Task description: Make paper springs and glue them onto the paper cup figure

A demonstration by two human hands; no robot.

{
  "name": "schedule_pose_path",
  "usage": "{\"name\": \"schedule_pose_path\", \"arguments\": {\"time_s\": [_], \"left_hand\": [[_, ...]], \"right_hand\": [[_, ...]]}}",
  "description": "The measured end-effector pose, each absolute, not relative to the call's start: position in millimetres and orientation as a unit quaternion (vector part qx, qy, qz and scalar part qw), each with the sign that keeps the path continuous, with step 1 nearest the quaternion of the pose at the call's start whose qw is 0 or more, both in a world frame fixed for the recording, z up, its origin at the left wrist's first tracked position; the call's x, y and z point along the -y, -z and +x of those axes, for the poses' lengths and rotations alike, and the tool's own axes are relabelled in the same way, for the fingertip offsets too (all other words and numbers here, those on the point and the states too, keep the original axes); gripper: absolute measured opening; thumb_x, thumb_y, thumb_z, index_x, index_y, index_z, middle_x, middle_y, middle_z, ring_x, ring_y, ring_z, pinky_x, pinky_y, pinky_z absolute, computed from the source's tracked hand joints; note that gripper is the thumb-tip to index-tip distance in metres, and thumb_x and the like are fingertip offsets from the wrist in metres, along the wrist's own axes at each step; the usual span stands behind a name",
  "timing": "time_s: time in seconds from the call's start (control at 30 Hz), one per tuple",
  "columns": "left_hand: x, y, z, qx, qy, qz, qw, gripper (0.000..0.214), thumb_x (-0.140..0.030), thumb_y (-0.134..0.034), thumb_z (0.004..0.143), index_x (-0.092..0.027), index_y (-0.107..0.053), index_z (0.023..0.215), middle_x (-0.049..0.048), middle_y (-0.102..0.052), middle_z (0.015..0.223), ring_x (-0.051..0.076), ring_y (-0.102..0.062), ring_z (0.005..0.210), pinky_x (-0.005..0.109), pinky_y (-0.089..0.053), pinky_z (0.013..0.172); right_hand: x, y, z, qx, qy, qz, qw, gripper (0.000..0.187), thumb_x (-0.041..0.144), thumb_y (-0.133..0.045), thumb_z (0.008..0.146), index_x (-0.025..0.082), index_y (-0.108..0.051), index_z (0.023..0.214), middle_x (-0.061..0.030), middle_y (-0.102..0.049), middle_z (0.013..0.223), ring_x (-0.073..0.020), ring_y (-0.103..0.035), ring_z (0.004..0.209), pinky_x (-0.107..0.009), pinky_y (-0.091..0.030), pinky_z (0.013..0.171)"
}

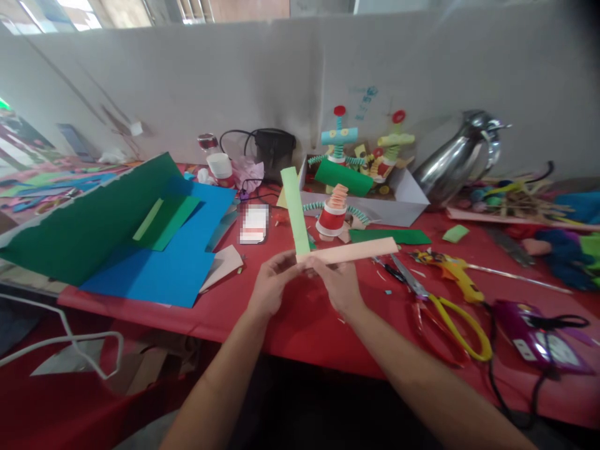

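Note:
Two paper strips meet at a corner between my hands: a light green strip (294, 209) points away from me, and a peach strip (359, 250) runs off to the right. My left hand (274, 282) pinches the joined ends from the left. From the right, my right hand (338, 284) grips the same corner, thumb on the peach strip. Just behind the strips stands a red and white paper cup (331, 221) with a folded peach paper spring (338, 196) on top and green-white folded arms. How the strip ends are joined is hidden by my fingers.
To the right lie yellow-handled scissors (462, 325), a yellow glue gun (457, 278) and a purple box with a cord (534, 340). Blue card (159, 269) and green card (94, 231) cover the left. A white box (389, 209) holds paper figures; a metal jug (452, 159) stands behind.

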State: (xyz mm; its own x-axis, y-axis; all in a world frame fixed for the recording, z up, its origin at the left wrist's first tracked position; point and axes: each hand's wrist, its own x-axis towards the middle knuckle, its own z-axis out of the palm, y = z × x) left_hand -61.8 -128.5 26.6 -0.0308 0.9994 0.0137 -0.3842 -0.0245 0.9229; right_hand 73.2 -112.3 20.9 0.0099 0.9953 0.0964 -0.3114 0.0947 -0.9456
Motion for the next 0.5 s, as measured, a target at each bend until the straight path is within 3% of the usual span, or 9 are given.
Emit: {"name": "schedule_pose_path", "arguments": {"time_s": [0.2,0.37,0.5], "left_hand": [[127.8,-22.9,-65.8,-0.411,-0.592,0.412,0.558,0.027,-0.020,-0.082,0.063,-0.014,-0.074,0.088,0.0041,-0.071,0.077,0.014,-0.063,0.071,0.027,-0.049,0.071],[129.1,-24.9,-64.5,-0.382,-0.591,0.373,0.604,0.025,-0.021,-0.081,0.066,-0.018,-0.072,0.090,0.0024,-0.072,0.086,0.013,-0.064,0.075,0.026,-0.050,0.071],[127.1,-24.2,-64.3,-0.396,-0.602,0.332,0.609,0.018,-0.023,-0.082,0.066,-0.017,-0.072,0.080,0.0000,-0.070,0.075,0.010,-0.061,0.063,0.022,-0.049,0.063]], "right_hand": [[110.5,-15.8,75.2,0.448,-0.569,-0.374,0.579,0.024,0.033,-0.076,0.071,0.016,-0.070,0.086,0.0003,-0.069,0.059,-0.0136,-0.061,0.049,-0.025,-0.051,0.046],[110.1,-20.3,77.8,0.484,-0.556,-0.369,0.565,0.015,0.029,-0.070,0.073,0.017,-0.070,0.081,0.0007,-0.068,0.057,-0.0128,-0.060,0.047,-0.024,-0.050,0.044],[108.6,-21.9,77.9,0.469,-0.572,-0.386,0.552,0.015,0.028,-0.069,0.072,0.016,-0.071,0.078,-0.0002,-0.068,0.056,-0.0127,-0.060,0.046,-0.023,-0.050,0.044]]}}
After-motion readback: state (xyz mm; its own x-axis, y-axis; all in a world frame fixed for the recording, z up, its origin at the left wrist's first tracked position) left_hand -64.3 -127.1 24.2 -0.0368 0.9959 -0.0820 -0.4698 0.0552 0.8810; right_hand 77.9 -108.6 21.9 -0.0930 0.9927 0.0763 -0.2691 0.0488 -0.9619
